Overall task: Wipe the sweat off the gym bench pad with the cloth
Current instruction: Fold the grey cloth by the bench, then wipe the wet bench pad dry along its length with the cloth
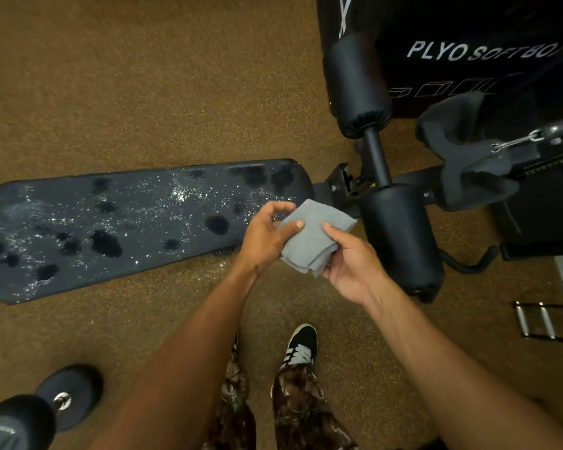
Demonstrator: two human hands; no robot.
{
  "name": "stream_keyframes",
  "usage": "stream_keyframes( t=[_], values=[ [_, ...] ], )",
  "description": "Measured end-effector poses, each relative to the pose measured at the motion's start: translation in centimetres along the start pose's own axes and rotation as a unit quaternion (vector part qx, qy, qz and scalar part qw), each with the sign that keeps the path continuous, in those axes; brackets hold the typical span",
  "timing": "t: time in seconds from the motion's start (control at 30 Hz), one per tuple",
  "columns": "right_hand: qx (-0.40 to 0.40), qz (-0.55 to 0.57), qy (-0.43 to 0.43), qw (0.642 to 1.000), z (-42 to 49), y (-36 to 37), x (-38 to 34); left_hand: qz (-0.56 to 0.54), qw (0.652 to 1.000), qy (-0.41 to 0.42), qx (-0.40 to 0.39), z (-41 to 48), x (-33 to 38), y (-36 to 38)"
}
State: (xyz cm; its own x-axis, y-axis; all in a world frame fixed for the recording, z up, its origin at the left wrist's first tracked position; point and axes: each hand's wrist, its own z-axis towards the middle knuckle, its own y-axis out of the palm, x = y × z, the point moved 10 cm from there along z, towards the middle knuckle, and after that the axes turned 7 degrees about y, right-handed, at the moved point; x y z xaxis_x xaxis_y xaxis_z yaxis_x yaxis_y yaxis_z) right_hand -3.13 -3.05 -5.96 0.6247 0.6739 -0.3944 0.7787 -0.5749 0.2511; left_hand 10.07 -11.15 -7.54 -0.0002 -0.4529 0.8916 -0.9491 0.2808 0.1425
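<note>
A long black bench pad [117,228] lies across the left and middle of the view, speckled with shiny droplets and darker wet patches. A folded grey cloth [312,237] hangs in the air just off the pad's right end, near its front edge. My left hand [265,235] pinches the cloth's left side with thumb and fingers. My right hand [348,264] holds its right and lower side from beneath, thumb on top. The cloth is not touching the pad.
Two black foam rollers [400,241] on a bar stand at the bench's right end, close to my right hand. A black plyo box [468,50] is behind them. A dumbbell [46,407] lies on the brown floor at lower left. My shoe [301,345] is below.
</note>
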Motion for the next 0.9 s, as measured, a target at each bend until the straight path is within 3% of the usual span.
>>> stream_keyframes(
  t=[0.07, 0.13, 0.23, 0.37, 0.43, 0.53, 0.57, 0.63, 0.67, 0.7, 0.8, 0.9],
  values=[
    [0.023, 0.009, -0.021, 0.999, 1.6, 0.1, 0.4, 0.097, 0.995, 0.021, -0.009, 0.9, -0.8, -1.1],
    [0.043, 0.015, -0.032, 0.998, 3.4, 0.4, 1.0, 0.247, 0.967, 0.047, -0.033, 1.7, -1.3, -2.3],
    [0.102, -0.028, -0.067, 0.992, 5.5, 0.6, 0.6, 0.5, 0.859, 0.097, -0.052, 3.5, -1.9, -4.9],
    [0.128, -0.135, -0.196, 0.963, 7.4, 2.5, -3.5, 0.65, 0.737, 0.161, -0.092, 6.5, -2.6, -6.8],
    [0.174, -0.252, -0.313, 0.899, 7.3, 3.8, -7.1, 0.672, 0.712, 0.177, -0.097, 7.7, -3.4, -7.4],
    [0.205, -0.491, -0.455, 0.714, 8.8, 7.3, -9.6, 0.676, 0.704, 0.205, -0.076, 8.2, -4.8, -7.7],
    [0.189, -0.591, -0.447, 0.645, 10.9, 8.4, -8.6, 0.672, 0.706, 0.216, -0.064, 8.1, -5.3, -7.5],
    [0.15, -0.761, -0.346, 0.528, 15.9, 8.3, -4.4, 0.667, 0.705, 0.237, -0.05, 7.7, -6.9, -6.8],
    [0.139, -0.803, -0.293, 0.5, 17.8, 7.4, -2.4, 0.67, 0.699, 0.248, -0.044, 7.6, -7.6, -6.4],
    [0.141, -0.814, -0.272, 0.494, 18.7, 6.7, -1.4, 0.674, 0.692, 0.256, -0.036, 7.6, -8.2, -6.2],
    [0.175, -0.787, -0.304, 0.507, 18.7, 6.5, -1.4, 0.68, 0.687, 0.256, -0.003, 8.4, -8.8, -6.7],
    [0.189, -0.804, -0.317, 0.466, 19.4, 6.5, -1.8, 0.689, 0.684, 0.24, 0.018, 9.0, -9.0, -7.2]
  ],
)
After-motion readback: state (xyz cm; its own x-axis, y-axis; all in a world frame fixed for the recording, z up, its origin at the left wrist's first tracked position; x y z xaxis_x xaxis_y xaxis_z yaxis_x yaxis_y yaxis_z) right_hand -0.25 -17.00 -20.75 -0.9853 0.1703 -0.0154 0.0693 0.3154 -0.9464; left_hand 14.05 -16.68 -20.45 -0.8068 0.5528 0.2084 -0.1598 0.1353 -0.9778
